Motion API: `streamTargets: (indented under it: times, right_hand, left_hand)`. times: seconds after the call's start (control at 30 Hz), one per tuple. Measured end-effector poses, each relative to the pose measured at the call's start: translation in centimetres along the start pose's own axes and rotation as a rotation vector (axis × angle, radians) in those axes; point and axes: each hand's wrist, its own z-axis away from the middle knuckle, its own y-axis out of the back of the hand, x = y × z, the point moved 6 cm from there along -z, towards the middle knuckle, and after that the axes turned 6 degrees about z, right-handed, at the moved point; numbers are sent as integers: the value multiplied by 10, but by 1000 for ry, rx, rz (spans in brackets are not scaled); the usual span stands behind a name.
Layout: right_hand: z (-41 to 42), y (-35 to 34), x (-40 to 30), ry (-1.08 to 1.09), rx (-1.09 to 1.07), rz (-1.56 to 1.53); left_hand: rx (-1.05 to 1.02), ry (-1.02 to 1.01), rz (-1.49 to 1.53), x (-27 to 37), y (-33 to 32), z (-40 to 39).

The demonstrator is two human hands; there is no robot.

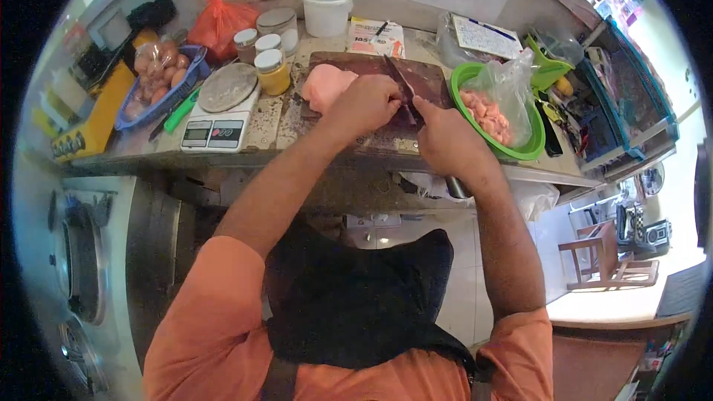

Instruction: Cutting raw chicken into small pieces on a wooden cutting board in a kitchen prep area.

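My right hand (448,133) is closed round the handle of a kitchen knife (399,73), its blade pointing away over the dark cutting board (434,73). Beside the blade, my left hand (374,101) is on the board with its fingers curled at a small strip of meat (411,115); whether they pinch it is hard to tell. A large pale pink piece of raw meat (323,86) lies at the board's left side, partly behind my left hand. Right of the board, a green plastic basin (536,139) holds cut raw meat pieces (486,114) and a clear plastic bag (509,94).
A digital kitchen scale (214,131), lidded jars (273,72) and a blue basket of eggs (161,101) stand left. Behind are a white plastic tub (327,11) and a red plastic bag (218,25). A notebook (484,38) lies at the back right.
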Motion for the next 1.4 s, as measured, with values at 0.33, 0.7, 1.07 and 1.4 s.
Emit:
streamTargets:
  times: [0.33, 0.7, 1.07, 1.4]
  right_hand:
    - [12, -1, 30, -41, -38, -232]
    - [18, -5, 60, -181, 68, -479]
    - [-37, -13, 58, -222, 146, 76]
    - [-48, 12, 20, 315, 433, -252]
  left_hand:
    - [91, 213, 69, -5, 7, -2]
    - [-52, 143, 85, -10, -4, -9]
    - [-241, 149, -87, 6, 2, -23]
    - [-104, 201, 314, -10, 30, -20]
